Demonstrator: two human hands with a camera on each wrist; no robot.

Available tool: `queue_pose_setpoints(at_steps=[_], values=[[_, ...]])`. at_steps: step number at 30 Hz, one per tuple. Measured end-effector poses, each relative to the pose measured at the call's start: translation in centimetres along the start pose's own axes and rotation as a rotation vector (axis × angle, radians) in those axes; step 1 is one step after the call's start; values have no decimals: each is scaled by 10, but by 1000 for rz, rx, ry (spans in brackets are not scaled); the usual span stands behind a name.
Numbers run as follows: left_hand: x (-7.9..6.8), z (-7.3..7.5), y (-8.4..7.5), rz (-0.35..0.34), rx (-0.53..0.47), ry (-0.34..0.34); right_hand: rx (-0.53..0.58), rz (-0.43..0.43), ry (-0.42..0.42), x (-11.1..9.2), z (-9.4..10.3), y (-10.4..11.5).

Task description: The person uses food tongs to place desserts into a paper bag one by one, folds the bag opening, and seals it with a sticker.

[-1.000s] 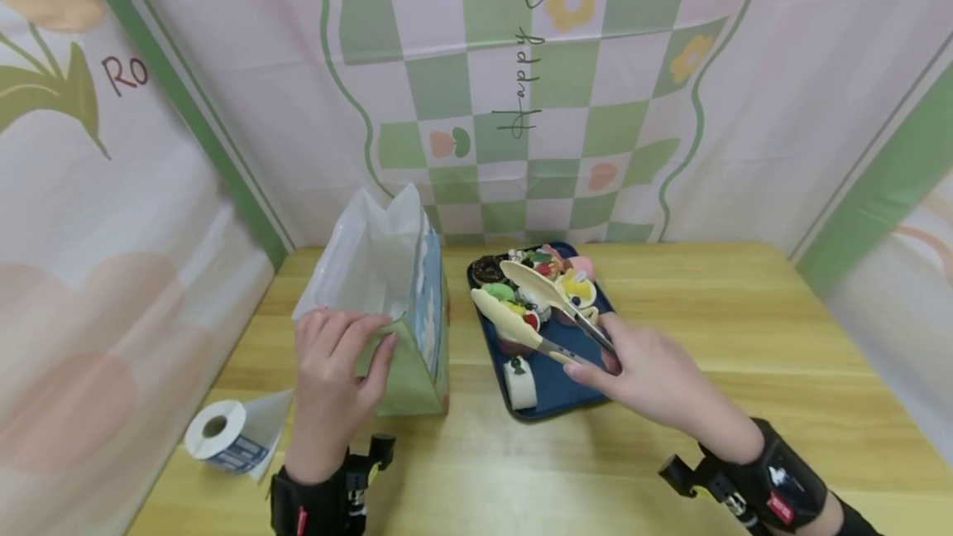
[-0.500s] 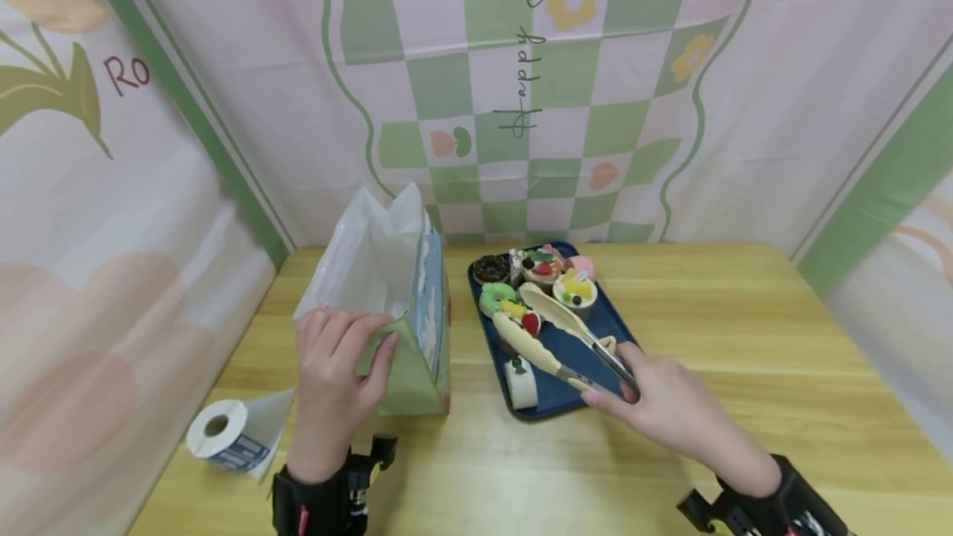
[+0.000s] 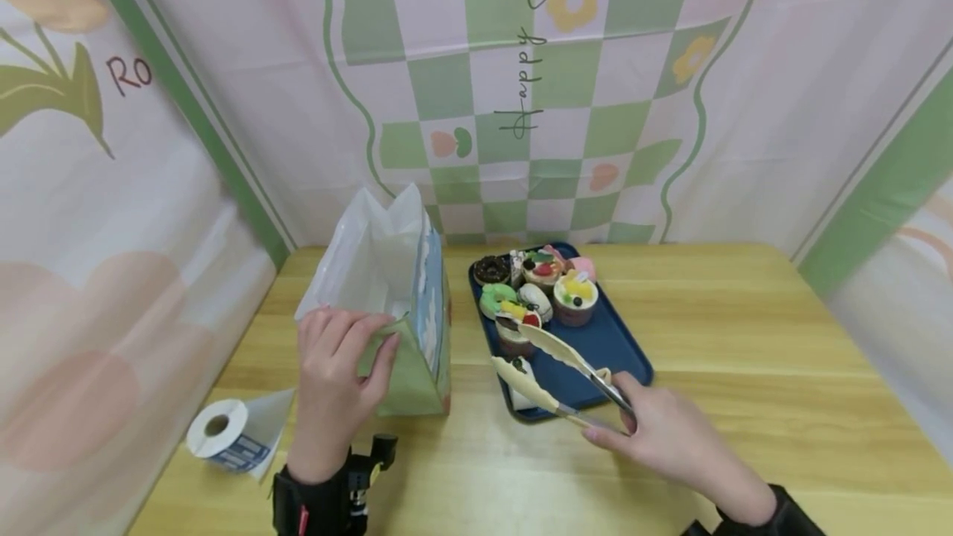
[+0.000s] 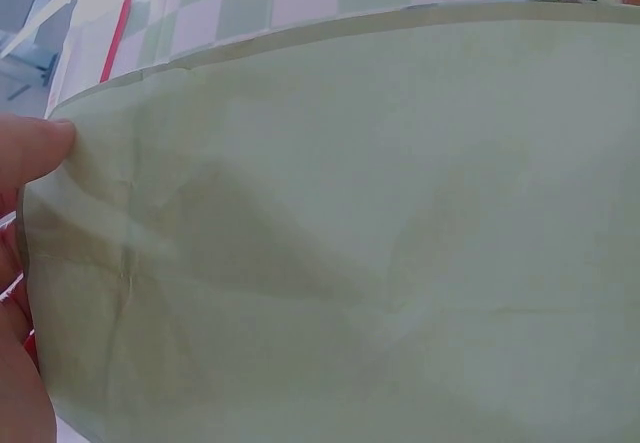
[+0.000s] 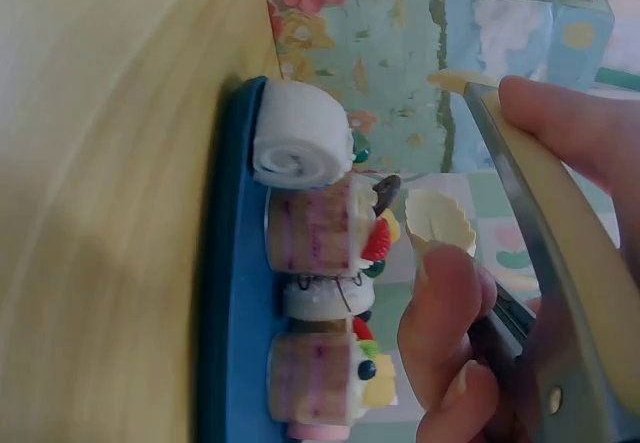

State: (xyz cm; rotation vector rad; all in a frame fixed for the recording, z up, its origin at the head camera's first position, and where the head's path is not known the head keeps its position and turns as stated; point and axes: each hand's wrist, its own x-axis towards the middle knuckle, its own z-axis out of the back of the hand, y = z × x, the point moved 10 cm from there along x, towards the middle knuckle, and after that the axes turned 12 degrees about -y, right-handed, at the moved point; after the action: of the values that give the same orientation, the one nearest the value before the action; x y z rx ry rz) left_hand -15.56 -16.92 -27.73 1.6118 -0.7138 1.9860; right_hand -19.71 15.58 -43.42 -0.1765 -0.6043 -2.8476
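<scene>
My left hand (image 3: 338,362) pinches the near top edge of a paper bag (image 3: 405,375), which stands with its mouth spread. In the left wrist view the bag's green side (image 4: 350,213) fills most of the picture, the thumb at its edge. My right hand (image 3: 673,441) grips food tongs (image 3: 569,354) with cream tips spread apart. Those tips hang over the near left part of a blue tray (image 3: 603,342), around a white cake roll (image 5: 300,138) in the head view. Behind the roll is a fruit-topped cupcake (image 3: 514,343). Nothing shows held between the tips.
Other toy-like pastries share the tray: a chocolate donut (image 3: 491,270), a green donut (image 3: 497,300), a white round cake (image 3: 534,303) and a second cupcake (image 3: 575,308). A label roll (image 3: 223,434) sits on the wooden table (image 3: 744,337), left of the bag.
My right hand has drawn the tongs toward me and slightly right, from over the pastries in the tray's middle to its near left part. The left hand stays on the bag.
</scene>
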Motion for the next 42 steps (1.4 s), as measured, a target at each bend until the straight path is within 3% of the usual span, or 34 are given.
queue_pose_setpoints(at_steps=[13, 21, 31, 42], values=[[2, 2, -2, -22, -7, -21, -9, -49, 48, -7, -16, -7], [2, 2, -1, -19, -4, -14, -15, -43, 20, -7, -21, -9], [2, 1, -1, -15, -2, -12, -42, -76, 42, -7, -33, -19], [1, 1, -1, -4, -3, -1, 15, -80, 49, -9, -45, -19]])
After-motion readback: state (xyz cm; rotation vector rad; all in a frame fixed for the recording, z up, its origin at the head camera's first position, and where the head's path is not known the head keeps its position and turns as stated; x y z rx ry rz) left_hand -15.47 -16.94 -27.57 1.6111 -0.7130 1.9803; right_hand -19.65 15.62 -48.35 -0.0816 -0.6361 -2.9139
